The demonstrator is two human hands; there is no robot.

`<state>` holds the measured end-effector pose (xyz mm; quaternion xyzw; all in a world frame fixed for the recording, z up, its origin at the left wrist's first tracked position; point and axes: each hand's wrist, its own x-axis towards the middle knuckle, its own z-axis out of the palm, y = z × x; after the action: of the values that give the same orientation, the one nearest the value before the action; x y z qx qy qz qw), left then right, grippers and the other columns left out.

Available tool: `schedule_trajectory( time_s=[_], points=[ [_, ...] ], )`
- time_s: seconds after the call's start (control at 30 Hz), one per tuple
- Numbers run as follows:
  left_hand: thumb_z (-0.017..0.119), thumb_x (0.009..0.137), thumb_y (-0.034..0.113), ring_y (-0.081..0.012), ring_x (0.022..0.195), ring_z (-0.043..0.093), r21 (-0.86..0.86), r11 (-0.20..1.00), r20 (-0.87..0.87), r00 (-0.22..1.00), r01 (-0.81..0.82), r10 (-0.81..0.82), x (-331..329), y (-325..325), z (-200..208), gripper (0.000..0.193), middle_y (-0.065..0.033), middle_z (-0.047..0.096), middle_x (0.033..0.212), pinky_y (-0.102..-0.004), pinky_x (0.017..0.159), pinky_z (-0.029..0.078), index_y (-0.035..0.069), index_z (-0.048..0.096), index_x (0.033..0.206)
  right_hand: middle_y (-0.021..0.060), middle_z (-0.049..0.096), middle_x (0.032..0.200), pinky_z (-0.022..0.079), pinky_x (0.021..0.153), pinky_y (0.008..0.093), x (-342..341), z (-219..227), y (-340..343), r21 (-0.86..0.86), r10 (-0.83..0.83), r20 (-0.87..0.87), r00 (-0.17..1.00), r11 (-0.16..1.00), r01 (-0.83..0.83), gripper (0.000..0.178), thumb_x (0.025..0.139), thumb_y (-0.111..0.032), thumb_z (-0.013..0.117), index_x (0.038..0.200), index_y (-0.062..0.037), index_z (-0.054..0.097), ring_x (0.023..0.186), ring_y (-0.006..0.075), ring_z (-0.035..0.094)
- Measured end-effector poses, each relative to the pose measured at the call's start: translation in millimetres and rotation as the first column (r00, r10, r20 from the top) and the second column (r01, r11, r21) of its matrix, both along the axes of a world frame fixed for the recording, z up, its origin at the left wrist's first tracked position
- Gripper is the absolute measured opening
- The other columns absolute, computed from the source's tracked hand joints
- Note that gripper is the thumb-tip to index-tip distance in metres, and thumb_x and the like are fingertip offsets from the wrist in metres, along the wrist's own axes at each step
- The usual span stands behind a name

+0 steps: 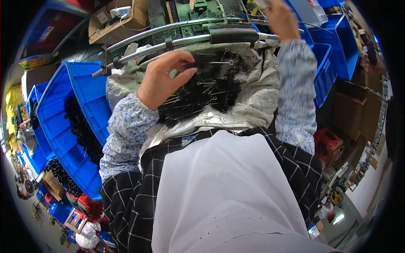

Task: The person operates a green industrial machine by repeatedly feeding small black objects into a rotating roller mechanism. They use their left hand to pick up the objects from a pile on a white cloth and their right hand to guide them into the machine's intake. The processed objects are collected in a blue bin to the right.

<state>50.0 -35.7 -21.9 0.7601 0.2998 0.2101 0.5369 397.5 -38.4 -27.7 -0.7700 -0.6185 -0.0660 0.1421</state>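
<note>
My left hand (166,78) is over the sacking with thumb and fingers curled around the bristle end of a small wire brush (215,63). The brush has thin black bristles, a bare twisted shank and a ring at its right end. Below it, several similar ring-ended brushes (206,86) lie in a dark heap of bristles on a whitish sack cloth (257,97) across my lap. My right hand (282,21) is raised at the far right by the machine, smeared by motion. Whatever its fingers hold cannot be made out.
Metal rails (177,41) with a black sleeve cross in front of a greenish machine (198,10). A blue bin (86,90) with black bristle pieces stands at my left. More blue bins (322,69) stand at right. A cardboard box (122,25) sits at far left.
</note>
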Motion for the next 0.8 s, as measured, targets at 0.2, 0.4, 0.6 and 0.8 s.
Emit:
schedule_trajectory(
  time_s=[0.2,0.4,0.6,0.8],
  points=[
    [0.066,0.076,0.003,-0.0171,0.081,0.062,0.13,0.977,0.156,0.977,-0.166,0.145,20.8,0.6,-11.7,0.034,-0.0099,0.061,0.096,-0.0277,0.073,0.049,0.003,0.053,0.107,0.0151,0.063,0.09,0.049,0.07,0.0399,-154.5,11.3,-62.8,0.037,0.325,-0.675,0.662,0.912,-0.409,0.03,0.083,-0.019,0.058,0.112,-0.0111,0.057,0.082,0.0323,0.062],
    [0.067,0.077,0.015,-0.0276,0.095,0.057,0.127,0.991,-0.293,0.956,0.038,0.001,-27.4,-9.3,-32.1,0.043,-0.016,0.055,0.101,-0.0346,0.082,0.047,0.005,0.049,0.114,0.0083,0.063,0.08,0.051,0.062,0.0363,-75.4,-40.0,21.4,0.202,0.1,-0.058,0.993,0.976,-0.086,0.024,0.082,-0.012,0.055,0.106,-0.0132,0.062,0.07,0.0259,0.062],
    [0.062,0.082,0.019,-0.0311,0.099,0.053,0.186,0.927,-0.382,0.893,0.325,-0.237,-26.3,-22.0,-61.3,0.02,-0.0115,0.057,0.11,-0.0393,0.085,0.042,0.008,0.063,0.099,0.0065,0.065,0.089,0.051,0.072,0.0378,-43.9,-66.3,45.6,0.063,-0.023,0.105,0.994,0.998,0.017,0.026,0.083,-0.014,0.055,0.108,-0.0174,0.062,0.081,0.0262,0.063],
    [0.058,0.085,0.014,-0.0294,0.1,0.053,0.2,0.949,-0.19,0.96,0.243,-0.206,-27.3,-19.3,-38.8,0.013,-0.0103,0.06,0.101,-0.0388,0.09,0.038,0.006,0.062,0.095,0.0094,0.066,0.086,0.052,0.073,0.0365,-46.4,-67.3,46.8,0.091,0.037,0.069,0.997,0.995,-0.043,0.025,0.083,-0.012,0.055,0.105,-0.0176,0.065,0.081,0.023,0.064]
  ],
)
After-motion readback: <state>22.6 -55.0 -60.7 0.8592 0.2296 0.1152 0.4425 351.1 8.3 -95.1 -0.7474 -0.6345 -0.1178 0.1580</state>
